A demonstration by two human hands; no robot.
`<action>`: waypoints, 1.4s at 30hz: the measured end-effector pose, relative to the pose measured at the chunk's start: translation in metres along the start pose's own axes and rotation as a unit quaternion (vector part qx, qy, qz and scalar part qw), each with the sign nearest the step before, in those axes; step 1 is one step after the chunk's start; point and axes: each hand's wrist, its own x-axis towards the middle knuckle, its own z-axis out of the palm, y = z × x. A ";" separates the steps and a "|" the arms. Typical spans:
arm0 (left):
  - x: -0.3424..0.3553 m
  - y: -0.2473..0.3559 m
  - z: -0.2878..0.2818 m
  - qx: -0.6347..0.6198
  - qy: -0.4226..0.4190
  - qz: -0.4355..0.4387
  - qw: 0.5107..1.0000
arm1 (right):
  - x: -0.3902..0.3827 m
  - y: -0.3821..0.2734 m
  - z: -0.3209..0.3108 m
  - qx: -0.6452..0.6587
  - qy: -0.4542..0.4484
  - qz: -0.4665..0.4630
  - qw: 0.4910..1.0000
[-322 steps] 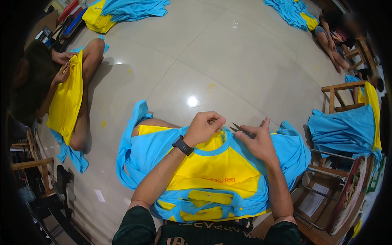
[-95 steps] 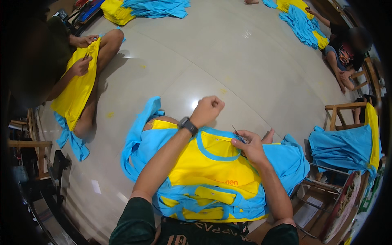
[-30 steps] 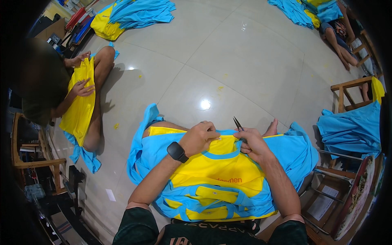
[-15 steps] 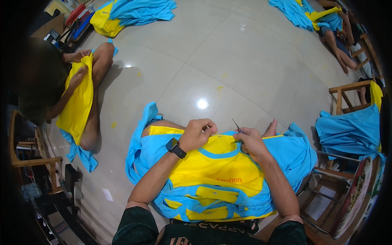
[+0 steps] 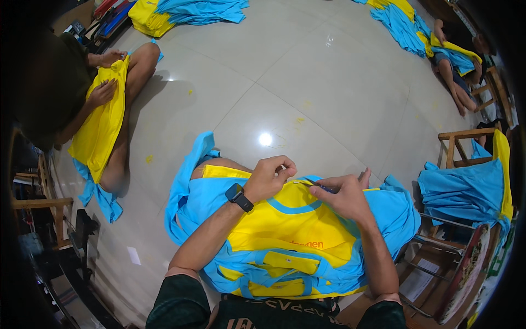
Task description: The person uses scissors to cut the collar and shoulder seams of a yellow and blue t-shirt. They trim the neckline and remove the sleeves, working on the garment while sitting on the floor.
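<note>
A yellow and light blue shirt (image 5: 296, 227) is spread over my lap, its blue collar band curving near both hands. My left hand (image 5: 269, 179), with a black watch on the wrist, is closed in a pinch at the shirt's far edge; what lies between the fingertips is too small to make out. Thread snips (image 5: 322, 187) with a thin pointed blade and a dark blue handle are held in my right hand (image 5: 346, 198). The tip points left, along the collar edge, towards my left fingers. More folded yellow and blue garments (image 5: 285, 263) lie against my body.
At the left a person (image 5: 104, 96) sits handling yellow cloth. Another person (image 5: 452, 60) sits far right with similar garments. Blue and yellow clothes (image 5: 466, 189) hang by a wooden stool (image 5: 452, 143). A garment pile (image 5: 192, 11) lies far left; yellow scraps (image 5: 300, 120) dot the tiled floor.
My right hand has turned the snips from pointing up and away to lying leftward along the collar edge. My left hand keeps its pinch. The view has shifted slightly.
</note>
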 end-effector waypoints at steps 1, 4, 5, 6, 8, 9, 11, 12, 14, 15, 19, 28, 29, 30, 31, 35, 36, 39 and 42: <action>0.000 0.000 -0.001 0.004 -0.003 -0.002 1.000 | 0.001 -0.003 0.002 0.005 -0.004 -0.004 1.000; 0.000 0.001 0.000 0.013 0.010 0.018 1.000 | 0.005 -0.007 0.007 -0.004 -0.014 -0.011 1.000; -0.001 0.001 0.001 0.012 0.011 0.017 1.000 | 0.007 -0.007 0.009 -0.014 -0.012 -0.015 1.000; -0.001 0.002 0.001 0.012 0.013 0.016 1.000 | 0.009 -0.008 0.011 -0.009 -0.013 -0.015 1.000; -0.001 0.002 0.001 0.010 0.015 0.016 1.000 | 0.010 -0.008 0.014 -0.010 -0.007 -0.014 1.000; -0.001 0.002 0.001 0.009 0.014 0.017 1.000 | 0.011 -0.008 0.016 0.002 -0.010 -0.012 1.000; -0.001 0.002 0.001 0.009 0.012 0.019 1.000 | 0.012 -0.006 0.017 0.018 -0.017 0.000 1.000; -0.001 0.002 0.001 0.012 0.011 0.019 1.000 | 0.013 -0.005 0.018 0.023 -0.014 0.001 1.000; -0.001 0.002 0.000 0.014 0.009 0.020 1.000 | 0.014 -0.002 0.022 0.034 -0.009 0.003 0.999; -0.001 0.002 0.001 0.015 0.008 0.021 1.000 | 0.013 -0.001 0.024 0.032 -0.005 -0.001 0.999; -0.001 0.001 0.001 0.010 0.004 0.008 1.000 | 0.012 0.002 0.027 0.027 -0.001 -0.009 1.000; -0.001 0.003 0.003 -0.024 0.032 -0.037 0.999 | 0.027 0.049 0.032 0.129 0.127 0.051 0.982; 0.000 0.004 0.003 -0.030 0.030 -0.050 0.998 | 0.029 0.056 0.037 0.144 0.138 0.053 0.978; 0.001 0.005 0.004 -0.035 0.029 -0.062 0.997 | 0.029 0.061 0.041 0.180 0.091 0.067 0.977; 0.002 0.005 0.003 -0.042 0.028 -0.084 0.995 | 0.031 0.065 0.045 0.202 0.048 0.098 0.973; 0.016 0.002 0.003 0.029 0.034 -0.045 0.998 | 0.028 0.062 0.045 0.272 -0.026 0.150 0.950; 0.028 -0.002 0.003 0.053 0.033 -0.016 0.998 | 0.026 0.059 0.042 0.318 -0.037 0.149 0.936; 0.077 -0.012 0.005 0.130 0.047 0.073 0.988 | 0.021 0.050 0.037 0.420 -0.053 0.168 0.890; 0.126 -0.025 0.000 0.170 0.011 -0.025 0.985 | 0.016 0.045 0.035 0.425 -0.030 0.165 0.889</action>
